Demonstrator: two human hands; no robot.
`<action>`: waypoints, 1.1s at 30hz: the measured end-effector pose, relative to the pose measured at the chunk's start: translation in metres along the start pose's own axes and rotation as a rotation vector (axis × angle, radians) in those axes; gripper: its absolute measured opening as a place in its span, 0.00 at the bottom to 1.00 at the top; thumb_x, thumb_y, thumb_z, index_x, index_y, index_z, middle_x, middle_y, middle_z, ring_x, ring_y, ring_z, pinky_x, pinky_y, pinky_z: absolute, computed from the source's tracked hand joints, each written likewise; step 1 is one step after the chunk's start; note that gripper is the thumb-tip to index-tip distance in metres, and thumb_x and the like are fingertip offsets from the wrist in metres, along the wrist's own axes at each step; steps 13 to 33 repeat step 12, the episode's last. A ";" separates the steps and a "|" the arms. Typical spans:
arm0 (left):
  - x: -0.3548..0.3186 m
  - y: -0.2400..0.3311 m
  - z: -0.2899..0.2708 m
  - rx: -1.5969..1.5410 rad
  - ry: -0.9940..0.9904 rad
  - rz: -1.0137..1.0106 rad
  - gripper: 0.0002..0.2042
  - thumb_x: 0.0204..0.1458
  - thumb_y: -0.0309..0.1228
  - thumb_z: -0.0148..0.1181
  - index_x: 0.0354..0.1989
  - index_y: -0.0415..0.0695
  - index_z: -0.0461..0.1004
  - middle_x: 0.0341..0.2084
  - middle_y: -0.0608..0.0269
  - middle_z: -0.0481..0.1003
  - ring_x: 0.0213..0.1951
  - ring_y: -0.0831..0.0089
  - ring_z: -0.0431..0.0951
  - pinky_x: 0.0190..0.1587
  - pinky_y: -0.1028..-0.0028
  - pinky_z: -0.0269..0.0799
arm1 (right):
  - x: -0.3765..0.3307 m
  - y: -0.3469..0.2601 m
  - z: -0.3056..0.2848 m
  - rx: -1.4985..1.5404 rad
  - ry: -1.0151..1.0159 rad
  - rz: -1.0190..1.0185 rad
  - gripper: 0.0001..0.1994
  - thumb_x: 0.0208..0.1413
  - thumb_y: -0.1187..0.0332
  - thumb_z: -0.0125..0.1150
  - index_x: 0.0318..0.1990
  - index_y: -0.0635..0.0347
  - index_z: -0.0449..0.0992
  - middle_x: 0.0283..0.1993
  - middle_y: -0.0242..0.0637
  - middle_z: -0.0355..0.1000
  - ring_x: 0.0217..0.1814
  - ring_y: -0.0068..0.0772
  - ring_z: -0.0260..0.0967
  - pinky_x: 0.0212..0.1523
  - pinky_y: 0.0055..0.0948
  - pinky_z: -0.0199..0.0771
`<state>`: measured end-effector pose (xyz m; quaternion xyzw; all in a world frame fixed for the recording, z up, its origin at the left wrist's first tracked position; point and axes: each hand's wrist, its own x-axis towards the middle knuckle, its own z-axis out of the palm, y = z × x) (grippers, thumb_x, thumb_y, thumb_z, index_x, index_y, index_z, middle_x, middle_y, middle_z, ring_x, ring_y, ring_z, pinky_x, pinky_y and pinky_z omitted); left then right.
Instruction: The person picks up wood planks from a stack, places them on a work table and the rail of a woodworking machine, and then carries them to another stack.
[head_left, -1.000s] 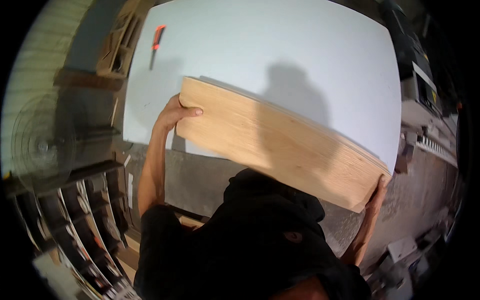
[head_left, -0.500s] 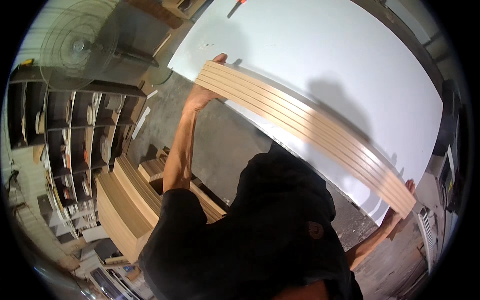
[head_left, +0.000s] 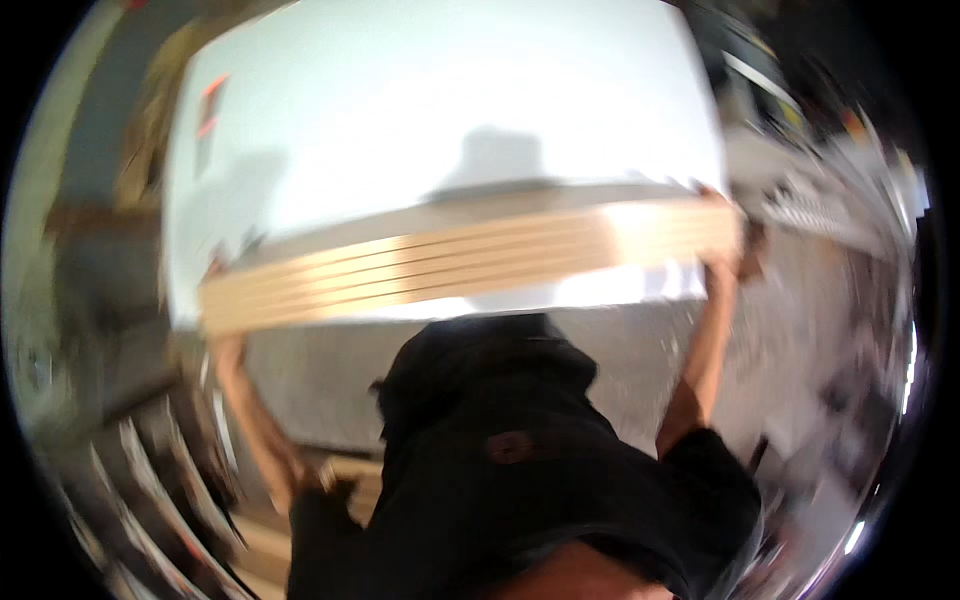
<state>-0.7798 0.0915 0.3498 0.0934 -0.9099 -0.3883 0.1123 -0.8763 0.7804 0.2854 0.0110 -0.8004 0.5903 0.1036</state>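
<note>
Both my hands carry a stack of several light wooden boards (head_left: 470,252), level across my front over the near edge of the white table (head_left: 400,110). My left hand (head_left: 226,342) grips the stack's left end, with fingertips showing above and the rest partly hidden behind the boards. At the right end, my right hand (head_left: 721,262) is closed around the stack, its fingers partly covered. Motion blurs the picture. On the table's far left lies a thin tool with an orange handle (head_left: 210,105), too smeared to name.
Shelving (head_left: 150,470) with pale dividers stands at lower left. Next to it, more wooden boards (head_left: 355,478) lie low beside my left arm. Grey floor (head_left: 330,385) runs between me and the table. Blurred clutter (head_left: 820,205) lines the right side.
My view and body have turned to the right. The stack, slanted down to the right before, now lies nearly level across the view. Both hands keep hold of its ends.
</note>
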 end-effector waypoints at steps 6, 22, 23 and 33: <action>0.018 -0.012 0.014 -0.474 -0.103 -0.086 0.46 0.35 0.33 0.73 0.66 0.38 0.55 0.65 0.58 0.56 0.61 0.67 0.61 0.63 0.66 0.53 | 0.032 -0.009 -0.001 0.326 0.148 -0.073 0.40 0.43 0.45 0.68 0.55 0.71 0.66 0.51 0.41 0.68 0.56 0.33 0.62 0.57 0.33 0.61; -0.008 -0.026 -0.003 -0.314 -0.079 0.073 0.42 0.41 0.40 0.70 0.65 0.38 0.57 0.67 0.53 0.53 0.64 0.62 0.60 0.62 0.64 0.60 | 0.034 0.036 0.005 0.120 0.136 -0.036 0.37 0.50 0.48 0.65 0.57 0.70 0.65 0.60 0.45 0.65 0.63 0.31 0.60 0.62 0.35 0.59; -0.008 -0.026 -0.003 -0.314 -0.079 0.073 0.42 0.41 0.40 0.70 0.65 0.38 0.57 0.67 0.53 0.53 0.64 0.62 0.60 0.62 0.64 0.60 | 0.034 0.036 0.005 0.120 0.136 -0.036 0.37 0.50 0.48 0.65 0.57 0.70 0.65 0.60 0.45 0.65 0.63 0.31 0.60 0.62 0.35 0.59; -0.008 -0.026 -0.003 -0.314 -0.079 0.073 0.42 0.41 0.40 0.70 0.65 0.38 0.57 0.67 0.53 0.53 0.64 0.62 0.60 0.62 0.64 0.60 | 0.034 0.036 0.005 0.120 0.136 -0.036 0.37 0.50 0.48 0.65 0.57 0.70 0.65 0.60 0.45 0.65 0.63 0.31 0.60 0.62 0.35 0.59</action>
